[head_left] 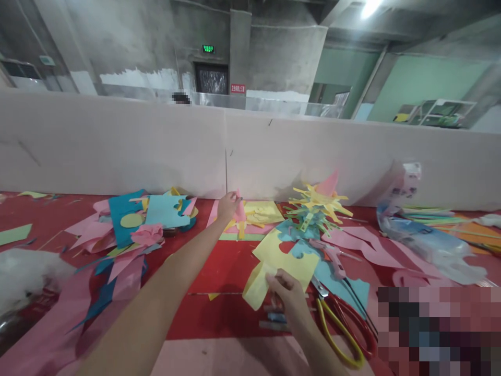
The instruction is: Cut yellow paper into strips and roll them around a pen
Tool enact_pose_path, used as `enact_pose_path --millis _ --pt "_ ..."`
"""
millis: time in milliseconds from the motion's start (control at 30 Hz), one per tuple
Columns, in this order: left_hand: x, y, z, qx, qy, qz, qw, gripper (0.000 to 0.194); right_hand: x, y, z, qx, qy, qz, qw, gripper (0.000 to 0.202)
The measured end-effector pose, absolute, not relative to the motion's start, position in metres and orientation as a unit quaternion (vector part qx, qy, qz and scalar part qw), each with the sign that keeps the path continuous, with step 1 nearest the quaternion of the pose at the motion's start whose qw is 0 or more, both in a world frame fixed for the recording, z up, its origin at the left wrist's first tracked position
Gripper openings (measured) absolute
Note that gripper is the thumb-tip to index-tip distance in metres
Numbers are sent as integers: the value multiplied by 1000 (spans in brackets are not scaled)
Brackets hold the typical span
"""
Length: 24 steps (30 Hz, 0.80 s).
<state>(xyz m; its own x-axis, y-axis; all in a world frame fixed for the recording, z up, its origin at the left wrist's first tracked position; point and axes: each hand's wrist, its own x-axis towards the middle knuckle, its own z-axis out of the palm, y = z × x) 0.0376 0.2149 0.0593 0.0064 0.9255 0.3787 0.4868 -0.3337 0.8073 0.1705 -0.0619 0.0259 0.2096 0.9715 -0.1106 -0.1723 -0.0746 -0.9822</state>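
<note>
My left hand (pixel 229 206) reaches forward to the far side of the table, its fingers closed on a pink paper piece (pixel 239 210). Beneath that lie stacked pink and yellow sheets with yellow cutouts (pixel 260 213). Close to me, my right hand (pixel 288 292) pinches the curled near edge of a yellow craft sheet (pixel 274 253), which has a scalloped notch cut from it. Under this hand are small stick-like pieces (pixel 276 317), partly covered. Scissors (pixel 340 331) with one yellow and one red handle lie just right of it, partly open.
A pink glue gun (pixel 335 261) with a dark cord lies among blue offcuts. Spiky yellow and green cutouts (pixel 319 206) are heaped behind it. Coloured scraps (pixel 131 222) pile up at left. Plastic bags (pixel 430 245) sit at right. A white partition (pixel 156 146) borders the table's back.
</note>
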Motion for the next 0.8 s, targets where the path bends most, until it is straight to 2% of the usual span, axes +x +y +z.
enact_pose_path --millis 100,200,467,633,800 --pt "35 217 59 678 519 460 243 15 173 -62 32 -542 -375 489 572 51" --pt "32 216 64 675 514 470 243 11 175 -63 37 -545 -368 486 576 50" --pt "22 207 116 663 465 551 202 20 173 -55 30 -549 -370 494 564 54" --pt "27 181 153 687 414 560 205 24 170 -58 33 -570 -333 512 549 56" --pt "28 128 170 698 394 543 249 25 181 -68 42 -533 -279 543 586 43"
